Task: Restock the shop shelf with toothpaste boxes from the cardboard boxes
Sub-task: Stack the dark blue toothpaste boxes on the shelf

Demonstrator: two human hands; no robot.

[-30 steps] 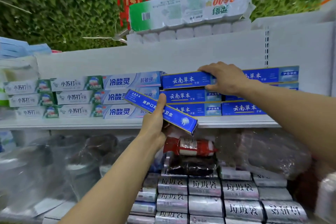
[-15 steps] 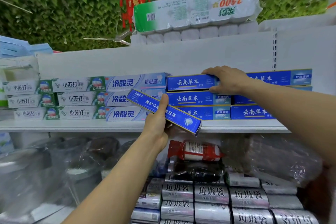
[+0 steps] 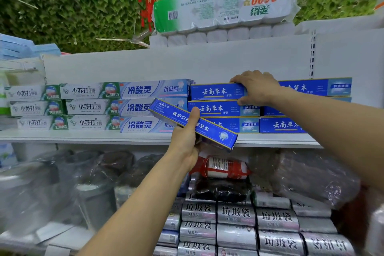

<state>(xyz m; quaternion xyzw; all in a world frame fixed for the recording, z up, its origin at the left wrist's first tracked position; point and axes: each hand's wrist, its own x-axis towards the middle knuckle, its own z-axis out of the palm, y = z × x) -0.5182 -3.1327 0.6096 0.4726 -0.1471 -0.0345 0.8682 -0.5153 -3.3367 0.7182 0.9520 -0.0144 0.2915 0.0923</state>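
White shelf [image 3: 83, 136], leafy wall [image 3: 72, 6], left hand [image 3: 185, 143] gripping blue box [image 3: 216, 133], right hand [image 3: 257, 89] clasping stacked box [image 3: 216, 91]

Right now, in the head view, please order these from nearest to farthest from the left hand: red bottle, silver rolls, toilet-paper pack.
1. Red bottle: just below and right of the left hand.
2. Silver rolls: stacked lower down, at the bottom.
3. Toilet-paper pack: high up, on top of the shelving.
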